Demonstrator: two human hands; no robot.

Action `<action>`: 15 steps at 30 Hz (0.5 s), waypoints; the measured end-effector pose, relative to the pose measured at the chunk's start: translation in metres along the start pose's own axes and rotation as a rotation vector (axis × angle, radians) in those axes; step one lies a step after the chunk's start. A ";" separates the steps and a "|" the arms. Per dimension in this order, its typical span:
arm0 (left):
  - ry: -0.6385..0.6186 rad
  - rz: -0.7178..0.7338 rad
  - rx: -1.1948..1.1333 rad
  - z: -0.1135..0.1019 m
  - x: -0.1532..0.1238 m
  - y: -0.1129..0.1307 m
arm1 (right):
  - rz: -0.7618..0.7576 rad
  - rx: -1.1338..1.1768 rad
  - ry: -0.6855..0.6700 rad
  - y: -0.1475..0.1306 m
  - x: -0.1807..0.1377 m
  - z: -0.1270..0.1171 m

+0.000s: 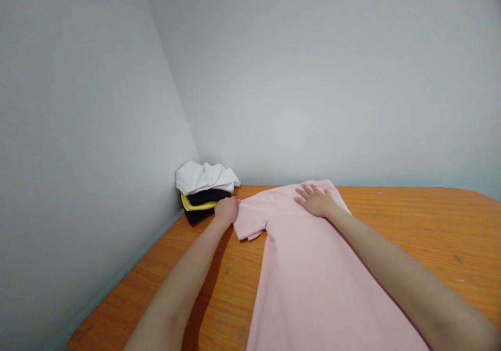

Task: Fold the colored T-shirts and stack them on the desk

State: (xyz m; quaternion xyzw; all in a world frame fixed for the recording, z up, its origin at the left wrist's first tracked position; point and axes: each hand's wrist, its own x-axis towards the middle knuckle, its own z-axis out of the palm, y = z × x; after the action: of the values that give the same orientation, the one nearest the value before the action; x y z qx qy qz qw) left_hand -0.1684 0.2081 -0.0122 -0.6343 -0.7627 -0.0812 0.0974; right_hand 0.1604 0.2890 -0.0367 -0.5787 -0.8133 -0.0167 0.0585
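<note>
A pale pink T-shirt (pixel 309 273) lies flat on the orange wooden table (pixel 410 220), its collar end away from me. My left hand (pixel 226 209) is closed on the edge of the shirt's left sleeve (pixel 250 218). My right hand (pixel 315 198) rests flat with fingers spread on the shirt's upper part near the collar. Both forearms reach forward over the table.
A small stack of folded clothes (pixel 205 189), white on top, then black and yellow, sits in the table's far left corner against the grey walls (pixel 297 80). Bare tabletop extends to the right of the shirt.
</note>
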 end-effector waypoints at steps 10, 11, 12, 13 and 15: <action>-0.100 -0.018 -0.192 0.009 0.020 -0.010 | -0.041 -0.060 0.080 -0.046 -0.022 -0.021; -0.107 -0.013 -0.220 0.008 0.023 -0.011 | -0.062 -0.037 0.075 -0.060 -0.032 -0.021; -0.108 -0.010 -0.247 0.008 0.024 -0.012 | -0.085 -0.005 0.056 -0.072 -0.043 -0.019; -0.103 -0.008 -0.271 0.007 0.026 -0.013 | -0.105 0.030 0.026 -0.083 -0.054 -0.017; -0.077 -0.018 -0.310 0.005 0.027 -0.013 | -0.131 0.086 -0.034 -0.099 -0.072 -0.011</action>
State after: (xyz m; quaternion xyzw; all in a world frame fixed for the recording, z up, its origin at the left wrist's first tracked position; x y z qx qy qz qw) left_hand -0.1861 0.2325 -0.0106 -0.6373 -0.7499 -0.1744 -0.0320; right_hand 0.0907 0.1879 -0.0303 -0.5213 -0.8503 0.0243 0.0681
